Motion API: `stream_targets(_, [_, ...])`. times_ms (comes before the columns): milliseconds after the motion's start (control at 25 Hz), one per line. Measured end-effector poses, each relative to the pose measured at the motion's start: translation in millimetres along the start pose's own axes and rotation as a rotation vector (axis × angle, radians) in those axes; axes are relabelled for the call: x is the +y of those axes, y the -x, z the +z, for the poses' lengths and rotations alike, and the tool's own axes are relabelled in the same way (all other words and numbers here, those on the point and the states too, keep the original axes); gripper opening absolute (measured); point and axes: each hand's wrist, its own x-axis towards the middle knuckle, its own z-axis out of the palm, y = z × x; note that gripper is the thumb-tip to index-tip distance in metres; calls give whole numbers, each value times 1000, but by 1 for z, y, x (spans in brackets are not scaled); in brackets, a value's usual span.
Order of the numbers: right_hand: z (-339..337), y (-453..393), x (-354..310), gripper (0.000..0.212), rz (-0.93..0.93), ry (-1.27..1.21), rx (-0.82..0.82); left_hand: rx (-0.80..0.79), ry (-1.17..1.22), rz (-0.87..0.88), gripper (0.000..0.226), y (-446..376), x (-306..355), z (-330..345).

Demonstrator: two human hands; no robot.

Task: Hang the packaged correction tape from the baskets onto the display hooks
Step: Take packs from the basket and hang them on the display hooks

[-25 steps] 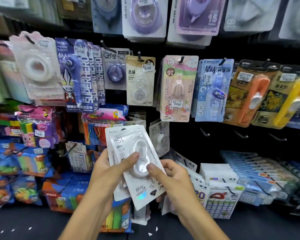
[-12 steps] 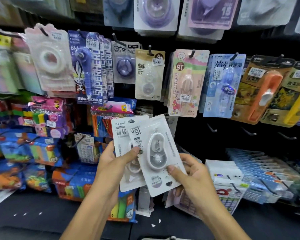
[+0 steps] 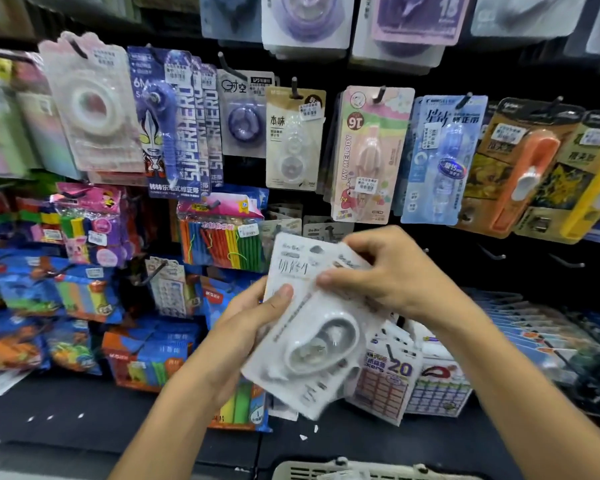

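Both my hands hold white correction tape packs in front of the display wall. My left hand grips the stack from the left, thumb pressed on the front card. My right hand pinches the top of the front pack, which tilts with its blister low. Behind the packs, a hook with matching white packs shows just above my right hand. Bare black display hooks stick out of the dark panel to the right. A pale basket rim shows at the bottom edge.
Rows of other carded correction tapes hang on hooks above. Colourful bagged items hang at left. Sticker and label packs and blue packs lie low right. A dark shelf ledge runs below.
My right hand moved from the bottom of the front pack up to its top edge, and the pack tilted and dropped lower. The camera moved closer to the display; a basket rim came into view.
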Motion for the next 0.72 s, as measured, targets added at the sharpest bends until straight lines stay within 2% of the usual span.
stream_targets(80, [17,-17,-10,31,-40,210,171,-100,73,0,59,2,-3,4])
stream_targets(160, [33,-18,-7,45,-43,386,473,19,46,94,63,0,-5,7])
stream_targets(200, [40,-12,-3,53,2,363,571,120,31,141,68,-3,-6,7])
stream_targets(240, [47,-3,2,58,105,205,572,208,35,180,72,-5,-6,6])
stream_targets(320, [69,16,15,61,313,-344,375,300,52,243,76,-8,-8,3])
stream_targets(360, [79,24,23,58,344,-512,299,308,58,262,72,-9,-9,2])
stream_targets(400, [85,29,34,55,345,-583,306,310,73,258,60,-9,-9,4])
stream_targets(480, [85,30,44,49,333,-651,433,399,73,241,25,-13,-11,4])
stream_targets(520, [80,29,46,46,349,-667,490,466,51,253,18,-14,-11,2])
stream_targets(640, [64,34,60,43,359,-537,507,580,76,308,15,-13,-3,-8])
stream_targets(720, [60,40,64,46,321,-442,487,599,75,332,13,-12,1,-12])
